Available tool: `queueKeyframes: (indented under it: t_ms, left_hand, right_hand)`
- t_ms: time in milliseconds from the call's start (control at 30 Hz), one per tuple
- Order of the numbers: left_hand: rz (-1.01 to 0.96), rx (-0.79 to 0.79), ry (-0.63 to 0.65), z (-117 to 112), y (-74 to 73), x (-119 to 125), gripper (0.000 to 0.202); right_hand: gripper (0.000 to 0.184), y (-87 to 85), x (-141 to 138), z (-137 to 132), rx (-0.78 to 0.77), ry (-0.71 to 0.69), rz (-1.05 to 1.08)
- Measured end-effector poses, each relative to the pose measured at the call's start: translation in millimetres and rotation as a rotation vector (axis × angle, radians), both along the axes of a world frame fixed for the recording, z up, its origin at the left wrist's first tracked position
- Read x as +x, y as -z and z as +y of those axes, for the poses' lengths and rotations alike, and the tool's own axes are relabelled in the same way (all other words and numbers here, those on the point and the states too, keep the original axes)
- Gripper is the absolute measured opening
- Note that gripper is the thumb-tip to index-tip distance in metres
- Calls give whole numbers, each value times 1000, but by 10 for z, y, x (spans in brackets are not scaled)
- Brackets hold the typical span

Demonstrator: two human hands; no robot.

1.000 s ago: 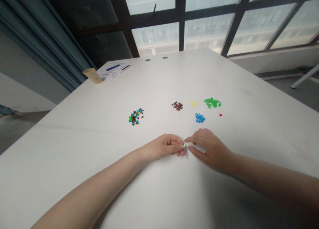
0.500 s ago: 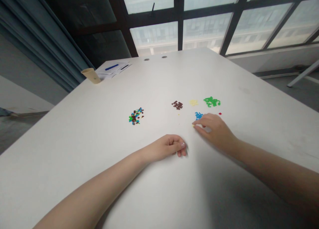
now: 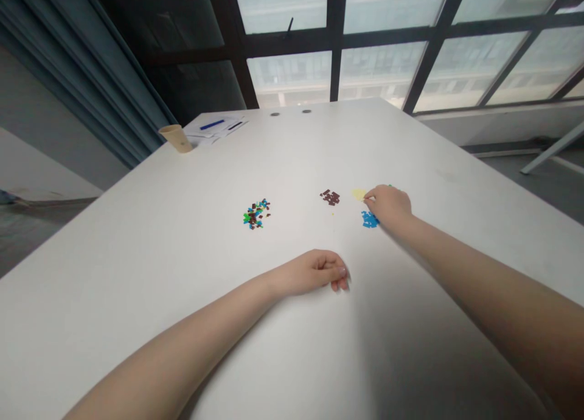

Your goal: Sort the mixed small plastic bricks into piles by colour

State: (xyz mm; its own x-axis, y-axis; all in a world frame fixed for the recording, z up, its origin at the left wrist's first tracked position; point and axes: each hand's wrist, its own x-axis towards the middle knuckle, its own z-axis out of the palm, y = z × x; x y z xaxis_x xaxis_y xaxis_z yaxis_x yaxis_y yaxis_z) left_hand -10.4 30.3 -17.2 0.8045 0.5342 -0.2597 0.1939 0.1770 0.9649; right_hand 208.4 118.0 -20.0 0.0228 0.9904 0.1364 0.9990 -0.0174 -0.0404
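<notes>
Yellow pile (image 3: pixel 358 194): small pale pieces flat on the white table (image 3: pixel 292 158), between the brown heap and the right hand's fingertips.
Right hand (image 3: pixel 390 206): I see its thumb and fingers pinched near together at the yellow pile's right edge; from my remote view I cannot tell whether a piece is gripped, or whether the tips touch the pile.
Left hand (image 3: pixel 323 270): resting nearer the viewer, fingers loosely curled and thumb laid against them; I cannot make out whether anything sits inside the curl.
Blue pile (image 3: pixel 369 220): just under the right hand on the near side, partly covered by it.
Brown heap (image 3: pixel 330 197): left of the yellow pieces, apart from them.
Lone yellow bit (image 3: pixel 333 213): on the near side of the brown heap, by itself.
Green sliver (image 3: pixel 390 185): peeking over the back of the right hand, the rest hidden from me.
Mixed heap (image 3: pixel 256 215): brown, blue, green and yellow pieces jumbled together, well to the left.
Paper cup (image 3: pixel 176 139): at the table's far left edge, beside papers (image 3: pixel 201 134) bearing a blue pen (image 3: pixel 212 125).
</notes>
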Motion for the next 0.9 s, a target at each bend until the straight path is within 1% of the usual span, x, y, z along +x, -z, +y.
queueKeyframes:
  t_ms: [100, 200, 267, 333, 367, 400, 433, 467, 533, 567, 600, 667, 700, 800, 900]
  left_hand:
    - [2, 9, 9, 2, -12, 4, 30]
    - [-2, 12, 17, -3, -9, 9, 31]
    - [1, 22, 20, -10, 2, 14, 30]
    - [37, 87, -3, -7, 7, 12, 29]
    - [85, 164, -38, 6, 5, 2, 28]
    - [160, 277, -90, 29, -3, -18, 27]
    - [263, 426, -162, 65, -16, -52, 25]
    - [390, 597, -245, 113, -35, -102, 24]
    - [676, 929, -417, 243, -84, -251, 23]
    - [813, 1044, -482, 318, -111, -346, 24]
    - [940, 1106, -534, 393, -137, -448, 26]
    - [1161, 1117, -592, 532, -174, -655, 28]
    - [1205, 1103, -611, 589, -181, -746, 28]
    - [1215, 1052, -586, 698, -150, -924, 26]
    - [1176, 1023, -526, 736, -78, -967, 26]
  right_hand:
    - [23, 8, -9, 37, 2, 32, 4]
    - [23, -40, -2, 19, 7, 53, 9]
    - [24, -101, -6, -58, 14, 41, 10]
    - [24, -171, -38, -214, 31, -13, 23]
    - [24, -202, -67, -324, 44, -57, 39]
    - [24, -225, -107, -452, 57, -108, 64]
    - [24, -236, -154, -592, 70, -161, 89]
    - [25, -234, -207, -738, 72, -216, 116]
    - [29, -186, -313, -1010, 26, -345, 139]
    - [30, -146, -360, -1120, -4, -405, 142]
    - [29, -101, -398, -1206, -38, -461, 146]
    - [27, -14, -441, -1299, -106, -568, 150]
    - [26, 20, -446, -1312, -132, -612, 152]
    - [25, 64, -414, -1277, -167, -682, 157]
    - [24, 57, -369, -1236, -180, -707, 171]
